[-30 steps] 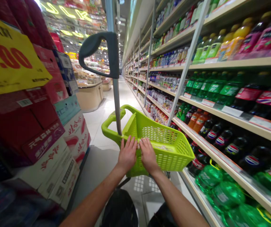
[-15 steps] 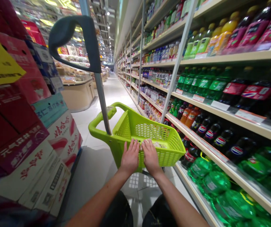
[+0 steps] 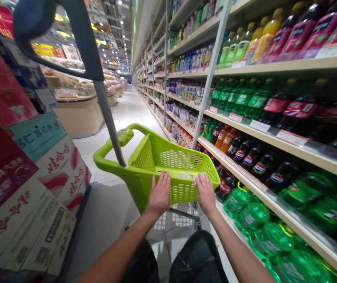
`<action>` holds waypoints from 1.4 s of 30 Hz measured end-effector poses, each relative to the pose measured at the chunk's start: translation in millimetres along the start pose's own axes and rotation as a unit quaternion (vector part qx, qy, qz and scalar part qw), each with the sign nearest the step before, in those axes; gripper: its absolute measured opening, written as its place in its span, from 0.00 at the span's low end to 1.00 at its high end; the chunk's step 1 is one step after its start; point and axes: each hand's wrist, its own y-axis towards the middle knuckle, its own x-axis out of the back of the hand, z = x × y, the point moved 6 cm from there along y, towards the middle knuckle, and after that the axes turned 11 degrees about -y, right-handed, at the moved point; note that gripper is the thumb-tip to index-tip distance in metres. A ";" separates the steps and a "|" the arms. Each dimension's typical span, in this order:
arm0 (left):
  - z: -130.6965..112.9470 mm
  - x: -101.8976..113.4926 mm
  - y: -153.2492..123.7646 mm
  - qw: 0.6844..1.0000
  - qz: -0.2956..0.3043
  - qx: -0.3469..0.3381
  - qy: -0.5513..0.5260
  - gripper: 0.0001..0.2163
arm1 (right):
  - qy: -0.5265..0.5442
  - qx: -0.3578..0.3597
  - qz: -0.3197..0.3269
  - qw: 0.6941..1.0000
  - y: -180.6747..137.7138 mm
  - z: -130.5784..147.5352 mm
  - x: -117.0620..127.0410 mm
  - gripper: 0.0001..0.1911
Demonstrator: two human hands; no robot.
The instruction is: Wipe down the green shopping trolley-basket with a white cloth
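Observation:
A lime-green shopping trolley (image 3: 153, 169) with perforated basket sides stands in front of my knees. My left hand (image 3: 160, 192) lies on its near rim, fingers stretched out and close together over the edge. Toward the right end of the same rim, my right hand (image 3: 206, 194) presses a crumpled white tissue (image 3: 199, 179) under bent fingers; most of it is covered. Pale patches show through the holes on the basket floor, too small to make out. From the trolley's handle end a grey metal pole (image 3: 109, 118) rises to a dark loop grip (image 3: 93, 47).
Shelves (image 3: 274, 125) of bottled drinks run along the right, with large green bottles (image 3: 253, 214) at floor level. Stacked drink cartons (image 3: 53, 184) stand close on the left. A rounded display counter (image 3: 80, 116) is farther off beside the tiled aisle (image 3: 136, 104).
My right hand has slid right along the rim, away from my left hand, and the white tissue now shows at its fingertips. The view has shifted, so the trolley appears farther left.

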 end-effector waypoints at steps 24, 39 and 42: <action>-35.8 -32.7 -2.9 0.998 -0.022 -0.049 -0.026 0.27 | 0.069 -0.012 -0.101 0.992 -30.9 -37.2 -3.8 0.28; -44.4 -49.8 -19.9 0.996 -0.048 -0.075 -0.017 0.27 | 0.081 0.047 -0.102 0.990 -57.4 -10.2 -10.4 0.30; -42.0 -53.4 -23.5 0.996 -0.050 -0.077 -0.020 0.27 | 0.072 0.064 -0.091 0.991 -60.1 -3.8 -21.7 0.29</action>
